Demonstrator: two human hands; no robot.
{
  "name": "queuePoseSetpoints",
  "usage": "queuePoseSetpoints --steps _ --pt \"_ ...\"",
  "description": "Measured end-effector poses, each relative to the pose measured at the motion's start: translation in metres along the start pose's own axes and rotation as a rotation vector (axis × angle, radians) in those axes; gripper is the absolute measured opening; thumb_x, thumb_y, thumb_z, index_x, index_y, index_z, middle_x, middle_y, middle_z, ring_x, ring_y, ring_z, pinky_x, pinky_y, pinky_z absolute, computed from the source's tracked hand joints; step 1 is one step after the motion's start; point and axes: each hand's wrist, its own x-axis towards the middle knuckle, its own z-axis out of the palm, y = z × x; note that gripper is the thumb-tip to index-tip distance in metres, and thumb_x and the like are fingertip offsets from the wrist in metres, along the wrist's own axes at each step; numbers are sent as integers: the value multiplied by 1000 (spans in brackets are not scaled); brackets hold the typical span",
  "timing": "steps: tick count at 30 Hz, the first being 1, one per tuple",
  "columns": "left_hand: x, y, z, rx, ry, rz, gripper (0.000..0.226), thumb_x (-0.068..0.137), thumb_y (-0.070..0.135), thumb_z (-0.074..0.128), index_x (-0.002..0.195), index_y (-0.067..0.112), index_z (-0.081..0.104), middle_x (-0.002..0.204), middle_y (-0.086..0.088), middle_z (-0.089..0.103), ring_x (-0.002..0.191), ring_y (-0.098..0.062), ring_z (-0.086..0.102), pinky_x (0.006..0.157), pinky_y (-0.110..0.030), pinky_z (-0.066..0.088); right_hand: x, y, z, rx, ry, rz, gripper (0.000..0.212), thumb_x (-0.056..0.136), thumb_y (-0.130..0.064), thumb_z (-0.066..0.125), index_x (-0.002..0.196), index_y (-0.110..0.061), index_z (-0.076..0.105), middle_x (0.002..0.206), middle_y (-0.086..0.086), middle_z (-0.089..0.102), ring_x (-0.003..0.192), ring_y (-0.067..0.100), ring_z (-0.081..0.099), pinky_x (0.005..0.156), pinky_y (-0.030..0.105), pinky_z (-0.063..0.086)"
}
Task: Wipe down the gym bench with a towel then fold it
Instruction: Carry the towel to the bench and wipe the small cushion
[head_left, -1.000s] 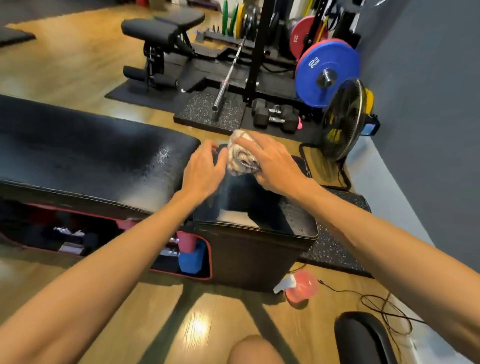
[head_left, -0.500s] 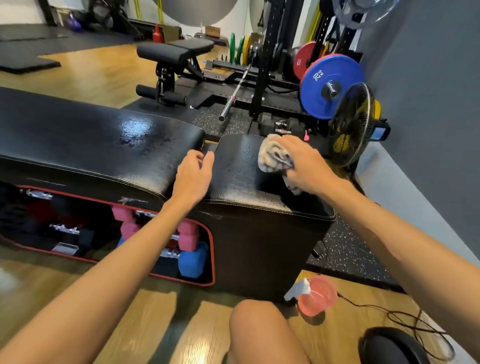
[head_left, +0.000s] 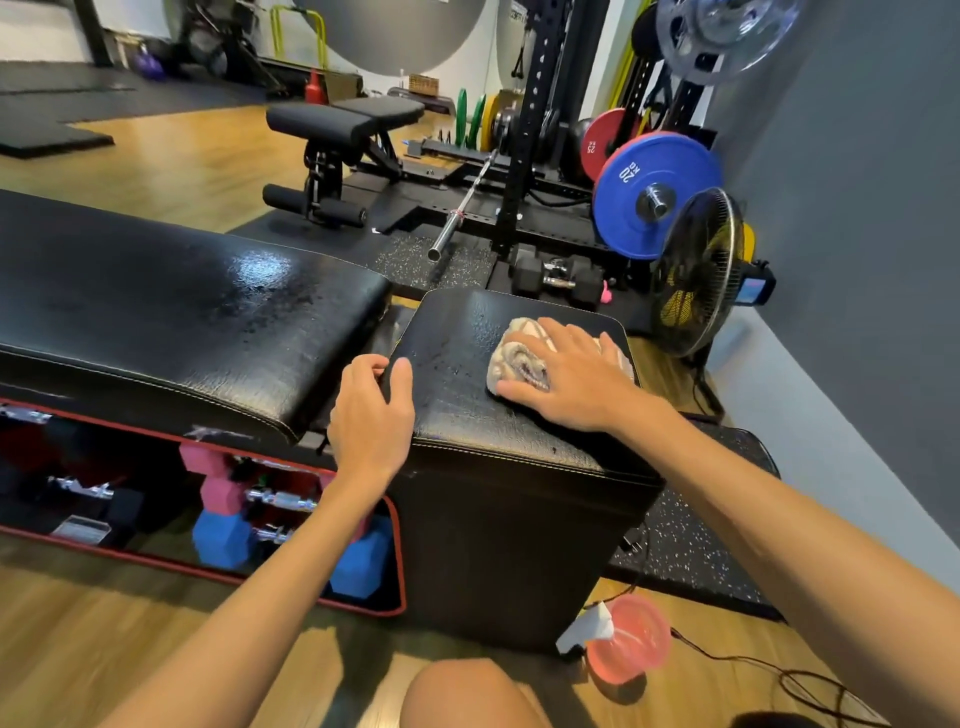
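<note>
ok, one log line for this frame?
phase: wiping | right hand: flat on towel, small pad | left hand: steadying pad's left edge | fold: not started

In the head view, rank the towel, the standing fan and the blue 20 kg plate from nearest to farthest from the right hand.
1. towel: directly under the right hand, on the small bench pad.
2. standing fan: on the floor beyond the pad, to the right.
3. blue 20 kg plate: behind the fan, on the rack.

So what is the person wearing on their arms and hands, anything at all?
Nothing that shows. The left hand and right hand are bare, with no gloves, rings or watch visible, and both forearms are uncovered right to the frame's edge, with no sleeves in view.
</note>
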Motion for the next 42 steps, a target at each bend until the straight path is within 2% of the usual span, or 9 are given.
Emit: queuePoseSetpoints --steps 6,11,17,21,25,29,33,36,42 --pt "-1 0 2 23 35 -2 34 97 44 40 109 17 57 115 -1 59 101 -26 56 81 -38 38 69 24 -1 -17 -42 96 92 74 -93 25 151 -44 21 163 5 17 146 40 21 113 66 16" --pt "-3 4 2 39 45 -14 32 99 42 41 110 16 56 118 -2 58 103 -27 55 78 -35 32 94 26 -4 -10 -49 154 85 81 -87 31 153 -42 23 161 10 22 143 43 25 112 62 20" --pt "-3 8 0 75 2 -37 35 99 45 39 110 15 55 120 -4 54 104 -31 54 79 -36 29 70 13 -1 -10 13 92 79 87 -80 33 152 -37 29 155 11 33 137 43 34 108 58 27" --pt "-3 8 -3 69 -40 -36 37 99 47 38 113 17 53 122 -4 53 106 -32 53 83 -40 34 33 -11 -1 -1 37 12 73 88 -78 35 150 -38 34 154 7 35 135 39 36 106 54 27" --pt "-4 6 -5 41 -46 -4 37 98 47 39 112 16 53 119 -4 55 105 -30 54 84 -40 36 -21 -34 0 -2 75 -103 72 83 -83 25 143 -44 38 149 0 38 132 32 38 105 52 28" --pt "-5 5 -6 32 -50 31 37 98 47 40 112 16 53 118 -4 56 103 -27 54 83 -39 36 -40 -47 -2 -14 78 -115 79 78 -84 18 145 -46 34 154 -2 32 137 28 33 109 50 25" --pt "-4 4 -4 22 -29 40 36 98 48 39 110 17 53 114 -4 57 99 -27 55 80 -37 37 -12 -44 1 -17 88 -84 81 77 -87 22 146 -46 34 155 -2 31 138 31 33 111 53 27" --pt "-2 3 -4 19 -21 43 39 94 52 37 102 17 52 106 -2 58 94 -25 55 75 -36 35 29 -33 7 -33 82 -33 78 82 -85 33 148 -43 34 154 0 32 136 34 35 110 55 28" --pt "10 -12 -7 -50 14 111 40 86 52 39 97 16 53 92 2 62 88 -20 59 73 -31 34 111 -1 4 -20 20 109 82 82 -86 33 150 -40 30 155 6 32 138 41 34 109 60 28"
